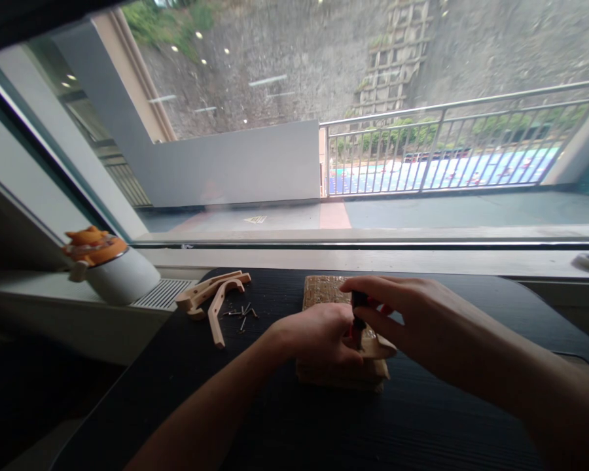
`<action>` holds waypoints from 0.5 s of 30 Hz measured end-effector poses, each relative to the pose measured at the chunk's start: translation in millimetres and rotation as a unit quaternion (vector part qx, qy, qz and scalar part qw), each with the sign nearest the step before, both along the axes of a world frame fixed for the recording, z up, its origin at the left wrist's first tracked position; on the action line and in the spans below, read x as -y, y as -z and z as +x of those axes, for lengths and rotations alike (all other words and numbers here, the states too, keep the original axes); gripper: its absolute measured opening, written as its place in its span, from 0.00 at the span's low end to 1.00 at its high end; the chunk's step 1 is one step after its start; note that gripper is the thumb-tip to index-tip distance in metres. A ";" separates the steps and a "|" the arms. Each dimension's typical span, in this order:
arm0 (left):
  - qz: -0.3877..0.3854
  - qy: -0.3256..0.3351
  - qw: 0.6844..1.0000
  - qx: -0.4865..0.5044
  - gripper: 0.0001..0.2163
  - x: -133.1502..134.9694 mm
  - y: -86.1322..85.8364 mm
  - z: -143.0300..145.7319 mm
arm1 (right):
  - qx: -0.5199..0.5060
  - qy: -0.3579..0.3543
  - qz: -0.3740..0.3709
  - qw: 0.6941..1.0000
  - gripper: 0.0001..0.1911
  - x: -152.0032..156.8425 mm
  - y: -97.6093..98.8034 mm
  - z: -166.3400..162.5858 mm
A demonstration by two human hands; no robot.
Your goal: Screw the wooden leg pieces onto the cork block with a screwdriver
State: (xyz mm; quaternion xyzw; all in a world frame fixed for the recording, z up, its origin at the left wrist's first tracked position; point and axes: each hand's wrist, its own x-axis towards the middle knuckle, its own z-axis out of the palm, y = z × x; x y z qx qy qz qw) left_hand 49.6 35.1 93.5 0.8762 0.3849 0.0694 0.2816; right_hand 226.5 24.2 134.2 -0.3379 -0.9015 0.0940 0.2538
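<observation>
A light wooden board (pixel 324 291) lies on the dark table (pixel 324 425) in front of me. My left hand (pixel 319 337) rests on it with fingers curled, pressing down a small wooden piece (pixel 380 347). My right hand (pixel 405 317) is closed around a small tool with a black and red handle (pixel 359 302), held upright over the wooden piece. The tool's tip is hidden between my hands.
Curved wooden hook pieces (pixel 216 294) and several small screws (pixel 243 314) lie on the table to the left. A white pot with an orange figure (pixel 110 265) stands on the sill (pixel 373 258) at the left. A large window (pixel 324 118) runs behind.
</observation>
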 end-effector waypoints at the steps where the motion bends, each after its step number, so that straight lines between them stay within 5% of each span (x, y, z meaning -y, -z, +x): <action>1: -0.003 -0.004 1.000 -0.001 0.07 0.0 -0.5 0.2 | 0.003 0.008 0.001 1.000 0.15 -0.6 -0.9 0.2; 8: -0.003 -0.001 1.000 0.000 0.09 -1.0 0.5 -0.1 | 0.044 0.050 0.001 0.998 0.09 0.8 -6.7 -3.9; 15: -0.013 -0.001 1.000 0.002 0.08 -1.3 2.0 -0.9 | 0.044 0.069 0.009 0.997 0.15 0.4 0.3 -6.5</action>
